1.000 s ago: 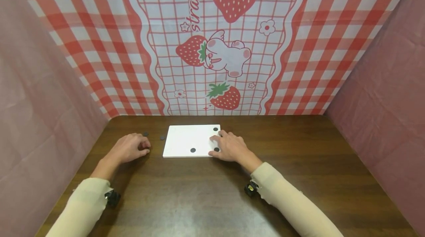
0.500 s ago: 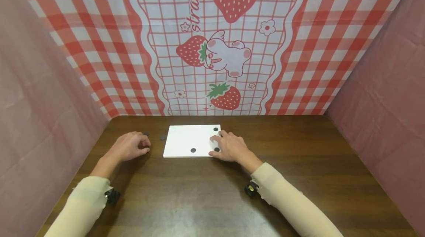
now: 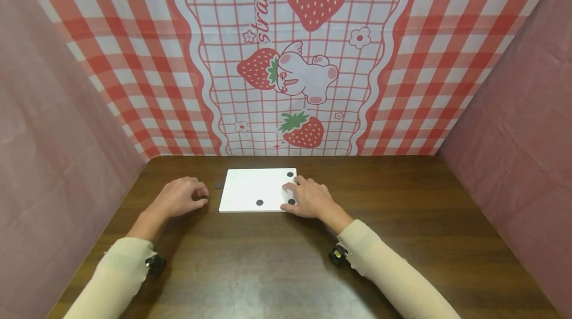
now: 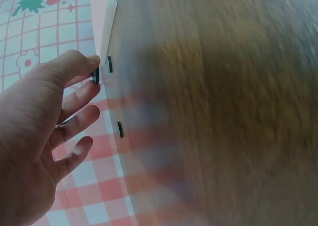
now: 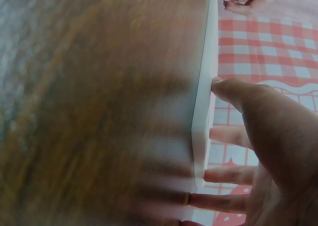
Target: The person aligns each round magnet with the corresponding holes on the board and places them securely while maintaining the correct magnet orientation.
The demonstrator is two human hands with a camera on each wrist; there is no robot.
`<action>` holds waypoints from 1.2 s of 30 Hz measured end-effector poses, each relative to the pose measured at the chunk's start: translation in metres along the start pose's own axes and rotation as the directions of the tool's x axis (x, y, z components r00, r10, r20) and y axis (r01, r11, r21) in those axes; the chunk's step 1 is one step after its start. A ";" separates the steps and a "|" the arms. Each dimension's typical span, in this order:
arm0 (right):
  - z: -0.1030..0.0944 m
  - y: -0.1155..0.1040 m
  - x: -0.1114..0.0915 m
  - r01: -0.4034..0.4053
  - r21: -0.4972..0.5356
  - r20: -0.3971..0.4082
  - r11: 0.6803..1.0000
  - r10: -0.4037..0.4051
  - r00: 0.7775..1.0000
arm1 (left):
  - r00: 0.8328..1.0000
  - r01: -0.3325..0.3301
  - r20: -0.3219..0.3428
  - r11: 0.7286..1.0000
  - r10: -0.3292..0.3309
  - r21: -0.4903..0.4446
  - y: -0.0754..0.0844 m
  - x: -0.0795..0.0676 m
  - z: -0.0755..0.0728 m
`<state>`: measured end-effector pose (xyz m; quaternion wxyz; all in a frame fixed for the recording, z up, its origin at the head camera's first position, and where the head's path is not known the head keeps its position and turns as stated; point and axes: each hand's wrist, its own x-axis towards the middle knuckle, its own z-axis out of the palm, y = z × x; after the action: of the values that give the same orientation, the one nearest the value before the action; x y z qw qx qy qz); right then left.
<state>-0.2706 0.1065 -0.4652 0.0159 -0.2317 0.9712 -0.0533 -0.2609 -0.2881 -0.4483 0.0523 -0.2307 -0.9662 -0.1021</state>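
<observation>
My left hand [image 3: 179,197], left of the white board [image 3: 250,187], pinches a small black disc [image 4: 96,76] between thumb and index finger, the other fingers loosely bent. In the left wrist view the held disc appears above the table. Two more black discs lie on the table: one [image 3: 218,186] just left of the board, the other [image 4: 120,129] partly hidden behind my left hand in the head view. My right hand [image 3: 311,199] rests spread on the board's right end, fingertips at its surface and edge. Three black discs show on the board, one [image 3: 260,203] near the front edge.
The brown wooden table [image 3: 402,220] extends to the right and toward me. A red-and-white checked cloth [image 3: 402,86] with strawberries hangs behind it. Pink drapes [image 3: 514,160] stand at both sides. Each wrist wears a small black camera [image 3: 338,255].
My left hand has shifted slightly right, toward the board, and now covers more of the farther loose disc. My right hand and the board stay in place.
</observation>
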 end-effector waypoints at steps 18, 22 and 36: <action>0.001 -0.002 0.002 -0.004 0.005 -0.002 1.000 0.004 1.000 | 0.998 -0.051 -0.029 0.999 0.051 0.009 0.016 0.010 0.004; 0.001 -0.001 0.002 -0.010 0.009 0.001 1.000 0.010 1.000 | 0.997 -0.074 -0.024 0.997 0.074 0.014 0.019 0.014 0.005; 0.000 0.000 0.000 -0.011 0.005 0.005 1.000 0.011 1.000 | 0.994 -0.113 -0.002 0.994 0.113 0.011 0.036 0.025 0.006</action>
<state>-0.2706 0.1064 -0.4657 0.0194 -0.2263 0.9723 -0.0552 -0.2664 -0.2444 -0.4439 0.0603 -0.2845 -0.9521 -0.0941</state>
